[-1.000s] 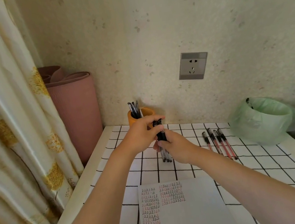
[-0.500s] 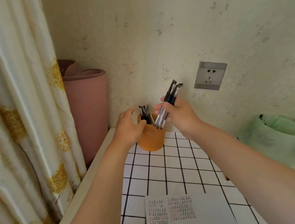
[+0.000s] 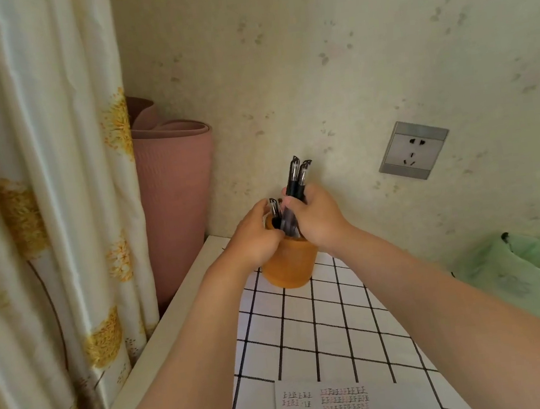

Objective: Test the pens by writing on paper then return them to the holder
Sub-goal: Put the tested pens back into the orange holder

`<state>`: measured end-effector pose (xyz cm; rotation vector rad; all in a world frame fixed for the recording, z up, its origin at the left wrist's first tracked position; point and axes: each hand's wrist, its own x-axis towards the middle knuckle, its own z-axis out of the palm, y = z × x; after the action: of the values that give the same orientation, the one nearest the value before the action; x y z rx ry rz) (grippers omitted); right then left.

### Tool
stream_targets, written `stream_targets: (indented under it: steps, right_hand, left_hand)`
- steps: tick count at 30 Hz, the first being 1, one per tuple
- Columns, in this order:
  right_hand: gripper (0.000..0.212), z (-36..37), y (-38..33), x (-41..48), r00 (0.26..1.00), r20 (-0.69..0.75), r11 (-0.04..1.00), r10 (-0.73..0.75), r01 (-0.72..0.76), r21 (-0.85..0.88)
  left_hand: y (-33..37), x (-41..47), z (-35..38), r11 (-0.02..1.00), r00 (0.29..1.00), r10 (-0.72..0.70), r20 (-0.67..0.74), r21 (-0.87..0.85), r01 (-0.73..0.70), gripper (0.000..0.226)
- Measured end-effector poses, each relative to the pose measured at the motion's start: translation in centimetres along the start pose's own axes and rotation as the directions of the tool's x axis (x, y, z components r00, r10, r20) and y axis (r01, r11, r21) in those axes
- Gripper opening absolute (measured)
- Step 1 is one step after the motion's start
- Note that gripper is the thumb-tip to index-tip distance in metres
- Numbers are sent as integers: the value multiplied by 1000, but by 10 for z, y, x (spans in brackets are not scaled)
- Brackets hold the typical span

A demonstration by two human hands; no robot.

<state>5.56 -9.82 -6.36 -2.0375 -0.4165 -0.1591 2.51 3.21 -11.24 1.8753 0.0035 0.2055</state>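
An orange pen holder stands on the gridded table by the wall. My right hand grips a bundle of black-capped pens, nearly upright, with their lower ends inside the holder's mouth. My left hand is curled round the holder's left side near the rim. Other black pens stick up in the holder between my hands. A sheet of paper with rows of black and red writing lies at the near edge of the table.
A rolled pink mat leans in the corner left of the table, behind a flowered curtain. A green-lined bin sits at the right. A wall socket is above. The table's left edge runs diagonally.
My right hand carried the bundle of pens from mid-table up to the holder and lowered their tips into it. My left hand let go of the bundle and took hold of the holder.
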Motion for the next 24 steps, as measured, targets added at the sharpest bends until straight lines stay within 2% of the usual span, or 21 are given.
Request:
stream_targets:
  steps: [2, 5, 8, 9, 13, 19, 21, 24]
  right_hand:
    - [12, -2, 1, 0, 998, 65, 989, 2, 8, -151]
    - [26, -5, 3, -2, 989, 121, 926, 82, -30, -377]
    - [22, -8, 4, -2, 988, 131, 862, 81, -3, -507]
    - [20, -9, 4, -2, 988, 138, 867, 70, 8, -498]
    - [47, -11, 6, -3, 991, 125, 931, 37, 12, -364]
    - [37, -5, 13, -3, 977, 215, 911, -10, 98, -401]
    - [34, -4, 15, -4, 976, 212, 934, -41, 113, -340]
    - [39, -6, 15, -7, 977, 165, 971, -134, 162, -173]
  left_hand:
    - [3, 0, 1, 1000, 1000, 4, 23, -15, -4, 59]
    - [1, 3, 3, 998, 999, 22, 34, -52, -20, 71]
    - [5, 2, 6, 998, 999, 32, 40, -51, -30, 80]
    - [5, 2, 7, 998, 999, 32, 37, -51, -30, 81]
    - [5, 4, 6, 996, 999, 42, 19, -74, -40, 74]
    - [9, 4, 8, 981, 1000, 4, 1, -193, -4, 53]
    - [9, 3, 9, 977, 1000, 9, 8, -212, -7, 48]
    - [9, 1, 4, 983, 994, 92, -59, -151, -100, 45]
